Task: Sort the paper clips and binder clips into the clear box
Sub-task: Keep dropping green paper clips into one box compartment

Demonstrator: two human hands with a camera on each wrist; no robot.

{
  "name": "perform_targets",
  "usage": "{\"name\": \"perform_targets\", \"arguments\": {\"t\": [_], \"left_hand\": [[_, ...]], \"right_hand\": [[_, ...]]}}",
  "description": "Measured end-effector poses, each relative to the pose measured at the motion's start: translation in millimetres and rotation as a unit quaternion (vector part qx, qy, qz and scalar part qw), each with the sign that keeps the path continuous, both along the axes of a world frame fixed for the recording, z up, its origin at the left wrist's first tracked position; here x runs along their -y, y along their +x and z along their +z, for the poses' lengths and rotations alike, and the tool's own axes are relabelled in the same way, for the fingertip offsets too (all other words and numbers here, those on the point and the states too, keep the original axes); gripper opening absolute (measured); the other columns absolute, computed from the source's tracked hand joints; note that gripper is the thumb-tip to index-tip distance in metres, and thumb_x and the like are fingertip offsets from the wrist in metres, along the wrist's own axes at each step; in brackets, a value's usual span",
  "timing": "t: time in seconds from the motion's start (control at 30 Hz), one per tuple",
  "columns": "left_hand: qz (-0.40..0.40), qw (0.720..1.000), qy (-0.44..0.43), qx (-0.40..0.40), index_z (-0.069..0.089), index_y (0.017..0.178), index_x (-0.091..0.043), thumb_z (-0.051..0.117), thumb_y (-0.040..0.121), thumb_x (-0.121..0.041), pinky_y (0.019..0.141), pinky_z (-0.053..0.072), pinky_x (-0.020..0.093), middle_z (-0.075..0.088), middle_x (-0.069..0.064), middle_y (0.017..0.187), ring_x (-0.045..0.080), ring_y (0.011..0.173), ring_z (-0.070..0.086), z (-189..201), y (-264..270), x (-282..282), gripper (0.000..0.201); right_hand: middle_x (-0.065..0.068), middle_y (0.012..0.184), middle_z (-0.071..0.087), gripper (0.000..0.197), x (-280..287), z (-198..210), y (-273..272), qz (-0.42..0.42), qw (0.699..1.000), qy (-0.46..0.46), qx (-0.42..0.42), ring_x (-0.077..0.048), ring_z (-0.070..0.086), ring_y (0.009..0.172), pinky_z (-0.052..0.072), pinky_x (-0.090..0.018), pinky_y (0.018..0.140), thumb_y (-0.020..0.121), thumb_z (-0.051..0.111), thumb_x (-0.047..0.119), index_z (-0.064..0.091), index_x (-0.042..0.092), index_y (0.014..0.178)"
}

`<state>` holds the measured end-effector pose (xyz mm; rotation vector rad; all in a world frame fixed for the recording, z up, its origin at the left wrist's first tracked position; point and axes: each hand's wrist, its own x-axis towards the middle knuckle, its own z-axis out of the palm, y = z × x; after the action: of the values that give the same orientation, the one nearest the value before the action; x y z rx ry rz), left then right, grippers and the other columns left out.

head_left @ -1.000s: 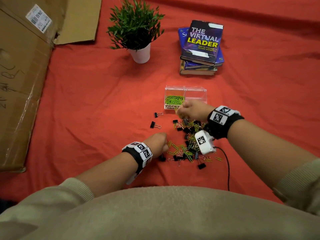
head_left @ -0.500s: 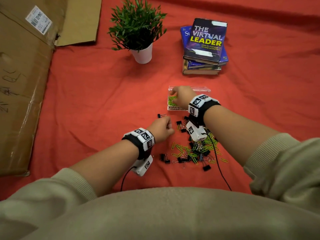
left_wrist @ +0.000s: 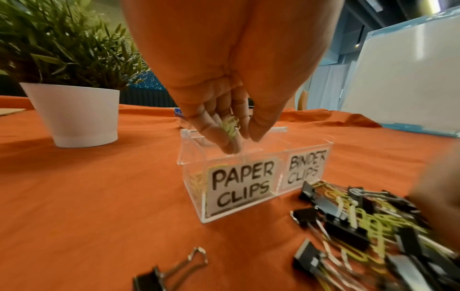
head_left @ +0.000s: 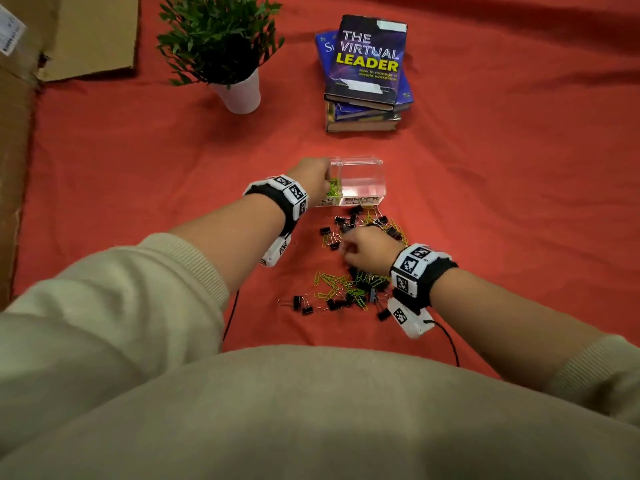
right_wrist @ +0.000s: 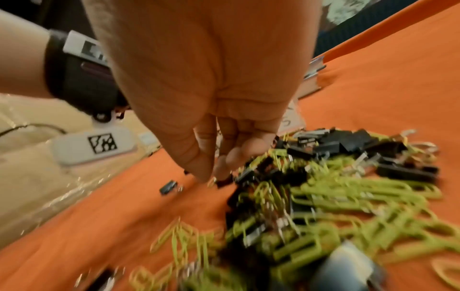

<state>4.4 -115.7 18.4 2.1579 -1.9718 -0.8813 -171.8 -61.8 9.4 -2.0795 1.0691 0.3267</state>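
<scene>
Two hands are at work over the bench covered in red-orange cloth (head_left: 485,202). Left hand (head_left: 310,176) hangs above the left compartment of the clear two-compartment acrylic box (head_left: 363,181), which sits near frame centre in the head view. Left wrist view: fingers point down and are bunched round a few yellow-green paper clips (left_wrist: 230,126), just over the compartment labelled "PAPER CLIPS"; more yellow-green clips lie inside it. Neighbouring compartment, labelled "BINDER CLIPS", looks empty as far as can be told.

Right hand (head_left: 367,247) is at 6 o'clock from the box, low over the mixed pile of black binder clips and green paper clips (head_left: 349,285). Right wrist view: thumb and fingertips (right_wrist: 206,169) are drawn together at a small dark clip at the pile's edge; view is blurred, cannot tell whether it is actually gripped.

Pile spreads from the box's front wall toward 6 o'clock. White-potted green plant (head_left: 221,53) at 11 o'clock from the box, stack of books (head_left: 367,74) at 12 o'clock, flat brown cardboard (head_left: 20,133) along the left edge.
</scene>
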Motion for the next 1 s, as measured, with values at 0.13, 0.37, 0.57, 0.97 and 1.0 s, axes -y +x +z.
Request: {"name": "perform_targets", "arguments": {"t": [0.13, 0.37, 0.57, 0.97, 1.0], "left_hand": [[-0.009, 0.998, -0.057, 0.002, 0.062, 0.107, -0.016, 0.053, 0.088, -0.013, 0.097, 0.046, 0.039, 0.063, 0.007, 0.114, 0.027, 0.114, 0.054, 3, -4, -25, 0.021], [-0.002, 0.996, 0.055, 0.067, 0.063, 0.089, -0.014, 0.052, 0.085, -0.022, 0.074, 0.054, 0.036, 0.067, 0.007, 0.093, 0.027, 0.091, 0.063, -18, -17, -110, 0.014], [-0.007, 0.994, 0.09, 0.068, 0.063, 0.094, -0.008, 0.057, 0.087, -0.027, 0.077, 0.05, 0.038, 0.065, 0.014, 0.102, 0.033, 0.098, 0.061, -42, -24, -142, 0.022], [-0.017, 0.995, 0.093, 0.007, 0.062, 0.09, -0.009, 0.056, 0.084, -0.014, 0.083, 0.047, 0.037, 0.063, 0.013, 0.104, 0.031, 0.099, 0.059, -45, -27, -148, 0.011], [-0.022, 0.996, 0.087, -0.003, 0.061, 0.091, -0.008, 0.055, 0.084, -0.013, 0.083, 0.045, 0.036, 0.062, 0.013, 0.105, 0.031, 0.098, 0.058, -44, -27, -148, 0.011]], "right_hand": [[-0.009, 0.104, 0.058, 0.016, -23, -17, -1, 0.057, 0.997, -0.034, -0.043, -0.023, 0.055, 0.1, 0.049, -0.036, 0.081, 0.086, 0.058, 0.023, 0.063, 0.01, 0.095], [-0.013, 0.118, 0.048, 0.038, -45, -30, 14, 0.101, 0.988, -0.097, -0.06, -0.029, 0.045, 0.116, 0.047, -0.041, 0.087, 0.087, 0.059, 0.028, 0.054, 0.001, 0.113], [-0.016, 0.117, 0.052, 0.03, -52, -37, 17, 0.088, 0.992, -0.073, -0.058, -0.03, 0.045, 0.118, 0.044, -0.038, 0.093, 0.087, 0.056, 0.023, 0.056, 0.001, 0.108], [-0.011, 0.096, 0.068, 0.023, -26, -26, 7, -0.02, 0.999, -0.026, -0.009, -0.025, 0.064, 0.086, 0.051, -0.032, 0.075, 0.087, 0.053, 0.012, 0.064, 0.005, 0.106], [-0.008, 0.091, 0.068, 0.023, -20, -23, 3, -0.062, 0.998, -0.013, 0.021, -0.02, 0.062, 0.075, 0.051, -0.029, 0.067, 0.089, 0.052, 0.013, 0.065, 0.007, 0.107]]}}
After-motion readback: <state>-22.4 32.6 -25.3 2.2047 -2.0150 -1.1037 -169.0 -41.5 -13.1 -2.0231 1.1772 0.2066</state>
